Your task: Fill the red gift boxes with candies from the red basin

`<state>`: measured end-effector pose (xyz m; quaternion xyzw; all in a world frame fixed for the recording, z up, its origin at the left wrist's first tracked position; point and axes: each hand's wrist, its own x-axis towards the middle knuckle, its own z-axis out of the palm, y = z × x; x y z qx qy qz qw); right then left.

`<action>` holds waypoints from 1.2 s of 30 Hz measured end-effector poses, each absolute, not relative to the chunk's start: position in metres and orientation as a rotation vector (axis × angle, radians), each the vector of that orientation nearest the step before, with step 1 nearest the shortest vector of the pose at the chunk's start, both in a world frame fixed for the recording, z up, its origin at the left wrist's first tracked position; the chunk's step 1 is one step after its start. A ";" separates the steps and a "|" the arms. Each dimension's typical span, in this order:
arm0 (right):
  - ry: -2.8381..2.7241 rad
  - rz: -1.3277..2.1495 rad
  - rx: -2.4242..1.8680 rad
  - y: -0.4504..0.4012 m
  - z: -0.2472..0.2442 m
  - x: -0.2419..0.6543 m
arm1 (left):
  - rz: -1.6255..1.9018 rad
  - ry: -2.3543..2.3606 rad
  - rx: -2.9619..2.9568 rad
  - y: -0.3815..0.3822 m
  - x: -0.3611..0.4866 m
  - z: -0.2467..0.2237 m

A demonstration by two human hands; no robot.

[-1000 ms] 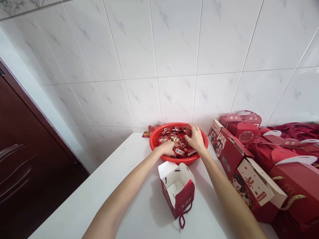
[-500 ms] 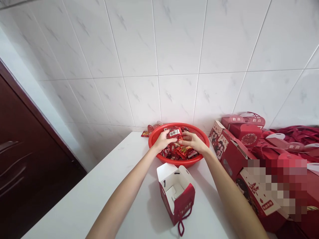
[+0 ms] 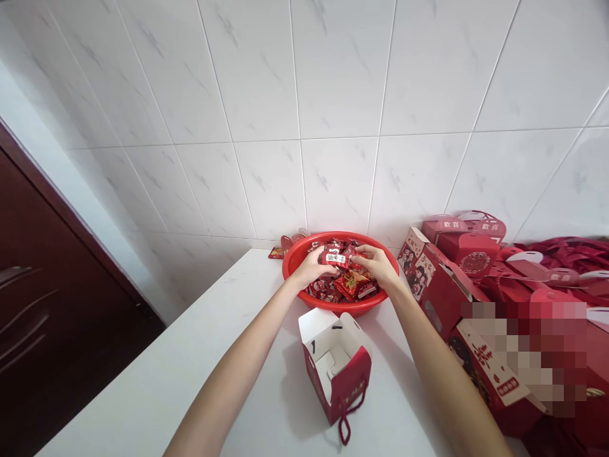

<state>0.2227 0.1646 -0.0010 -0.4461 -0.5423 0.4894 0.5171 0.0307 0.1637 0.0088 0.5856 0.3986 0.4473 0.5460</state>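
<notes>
"Wrapped packet [image 3: 335,258]: why there?"
"Over the red basket [image 3: 352,310], your left hand [image 3: 310,270] grips it; your right hand [image 3: 379,266] curls alongside, grip unclear. The open box [image 3: 351,374] stands nearer you on the table [image 3: 204,324], likely for easy reach."

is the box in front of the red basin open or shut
Open: the box has its top flaps apart, showing the white inside.
</notes>
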 end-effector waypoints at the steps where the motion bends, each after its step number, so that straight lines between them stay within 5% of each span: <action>1: -1.301 1.199 -1.074 0.165 -0.001 0.223 | 1.037 0.952 1.363 0.162 0.031 0.010; 36: -1.538 1.266 -1.020 0.163 -0.003 0.227 | 0.846 0.990 1.807 0.169 0.025 0.003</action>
